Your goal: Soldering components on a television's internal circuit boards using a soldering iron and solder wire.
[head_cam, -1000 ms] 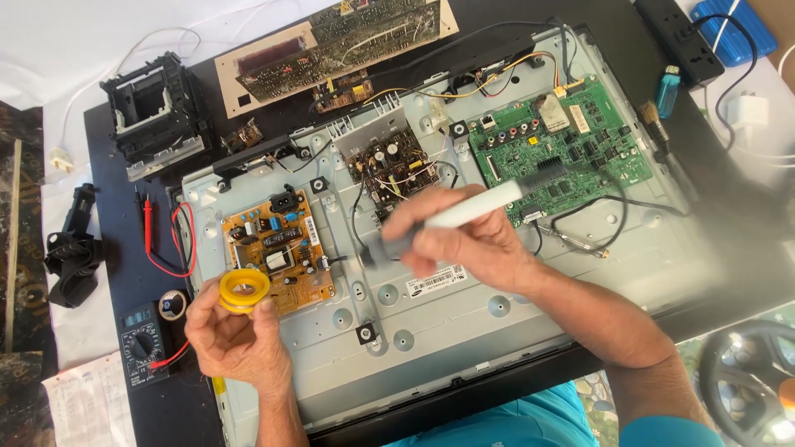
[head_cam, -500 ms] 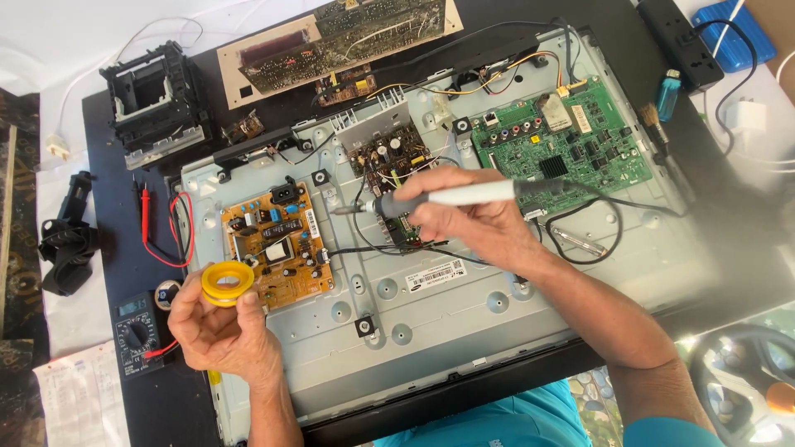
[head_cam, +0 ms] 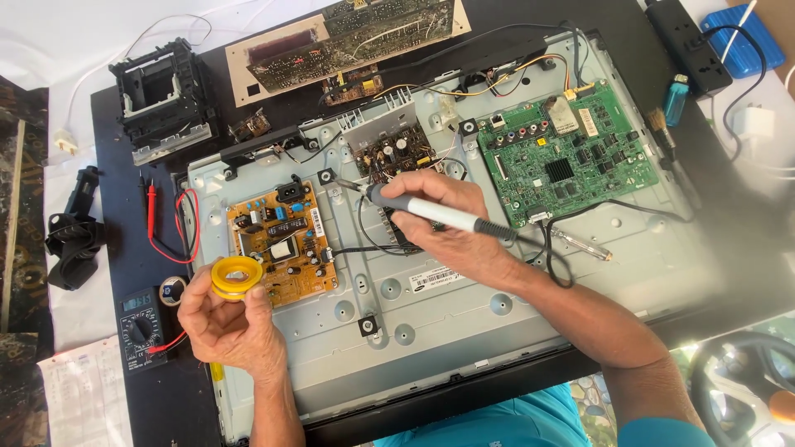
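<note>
In the head view, the right hand point(head_cam: 451, 223) is closed around a soldering iron point(head_cam: 431, 211), fingers wrapped over its white barrel in a pen-like hold, the grey collar and metal tip sticking out past the thumb to the upper left and the dark cord end trailing out the other side toward the wrist. The tip hangs just over the small dark board point(head_cam: 393, 153) with its capacitors, right above the knuckles; whether it touches cannot be told. The forearm comes in from the lower right, crossing the grey metal chassis point(head_cam: 464, 331) at a slant. To the right of this grip, beyond the cord, lies the green board point(head_cam: 571, 153), and a thin probe point(head_cam: 584, 246) rests just beside the wrist. The left hand point(head_cam: 228, 319) is closed on a yellow reel point(head_cam: 237, 277), pinched between thumb and fingertips, its open face tilted up toward the camera. The palm faces up, wrist bent, forearm rising straight from the bottom edge. The reel hovers at the lower left corner of the tan board point(head_cam: 281, 240), overlapping its edge. Left of this grip sits a black multimeter point(head_cam: 141, 319) with red leads point(head_cam: 178, 228) looping up above it.
</note>
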